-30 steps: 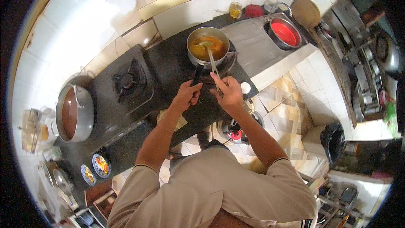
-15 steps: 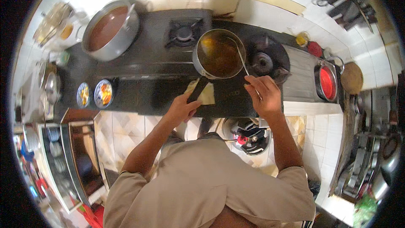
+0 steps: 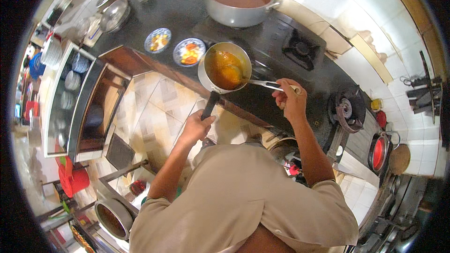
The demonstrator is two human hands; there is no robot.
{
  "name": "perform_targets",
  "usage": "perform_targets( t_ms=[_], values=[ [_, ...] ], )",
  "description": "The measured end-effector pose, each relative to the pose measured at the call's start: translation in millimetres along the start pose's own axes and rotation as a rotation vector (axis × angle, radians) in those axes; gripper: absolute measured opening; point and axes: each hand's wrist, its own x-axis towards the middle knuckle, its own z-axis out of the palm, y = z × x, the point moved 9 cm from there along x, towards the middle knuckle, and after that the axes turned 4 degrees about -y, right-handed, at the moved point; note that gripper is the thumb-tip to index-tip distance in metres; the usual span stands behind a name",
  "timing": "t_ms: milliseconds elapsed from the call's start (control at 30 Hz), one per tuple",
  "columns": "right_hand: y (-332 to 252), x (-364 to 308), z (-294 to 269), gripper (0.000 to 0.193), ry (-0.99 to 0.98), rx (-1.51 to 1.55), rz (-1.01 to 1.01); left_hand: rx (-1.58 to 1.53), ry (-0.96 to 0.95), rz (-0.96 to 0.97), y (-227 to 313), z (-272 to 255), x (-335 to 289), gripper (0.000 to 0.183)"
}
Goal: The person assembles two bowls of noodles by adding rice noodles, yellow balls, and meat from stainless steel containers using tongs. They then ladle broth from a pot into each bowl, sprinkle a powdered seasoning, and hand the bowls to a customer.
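My left hand (image 3: 196, 129) is closed round the black handle of a saucepan (image 3: 202, 78) and holds it near the counter's front edge. Orange-brown broth fills part of the pan. In my right hand (image 3: 291, 98) is the handle of a metal ladle (image 3: 265, 84), whose bowl dips into the broth. Just left of the saucepan lies a blue-and-white plate (image 3: 178, 59) with yellow and red food on it. A second patterned plate (image 3: 148, 46), with similar food, sits farther left.
A large metal pot (image 3: 236, 17) of reddish-brown liquid stands at the back of the black counter (image 3: 180, 11). One burner (image 3: 302, 49) is to its right, another (image 3: 346, 107) farther right. A pan with red contents (image 3: 378, 152) is at far right. A dish cabinet (image 3: 86, 107) stands at left.
My view has turned left. The saucepan has moved left from beside the right burner to the plates, with both hands following. The ladle now lies flatter, pointing left into the broth.
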Motion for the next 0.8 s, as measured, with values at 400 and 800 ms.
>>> perform_targets(
  t_ms=[400,800],
  values=[
    [-24,11,187,0.018,-0.333,-0.188,-0.258,-0.227,0.132,0.0,-32,-145,-46,0.018],
    [-40,55,288,0.015,-0.667,-0.735,-0.882,-0.201,0.288,-0.026,-11,-191,-30,0.017]
  ],
)
